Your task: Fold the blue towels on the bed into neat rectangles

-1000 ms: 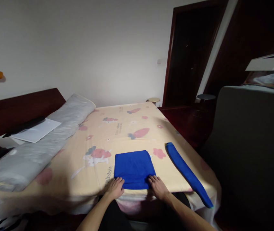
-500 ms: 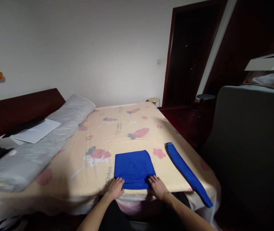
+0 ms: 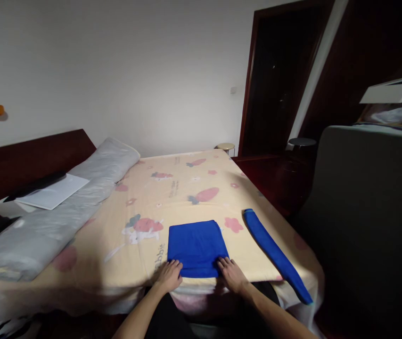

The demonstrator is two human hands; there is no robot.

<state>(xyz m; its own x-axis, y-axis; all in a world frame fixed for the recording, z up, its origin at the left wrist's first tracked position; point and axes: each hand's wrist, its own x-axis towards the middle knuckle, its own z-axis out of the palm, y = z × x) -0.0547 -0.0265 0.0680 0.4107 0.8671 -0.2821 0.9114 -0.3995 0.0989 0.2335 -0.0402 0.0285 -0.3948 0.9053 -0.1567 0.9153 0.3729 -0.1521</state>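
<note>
A blue cloth (image 3: 196,246) folded into a square lies flat near the front edge of a bed covered by a cream sheet (image 3: 172,197) with pink carrot prints. My left hand (image 3: 168,276) rests on the cloth's near left corner, fingers curled over the edge. At the near right corner my right hand (image 3: 232,274) presses down in the same way. A second blue cloth (image 3: 274,254), rolled into a long tube, lies to the right, running toward the bed's front right corner.
A long grey bolster (image 3: 62,207) lies along the dark wooden headboard (image 3: 27,160) at left, with white papers (image 3: 50,190) on it. A large grey upholstered piece (image 3: 370,221) stands at right. A dark door (image 3: 274,80) and small stools (image 3: 226,147) are at the back.
</note>
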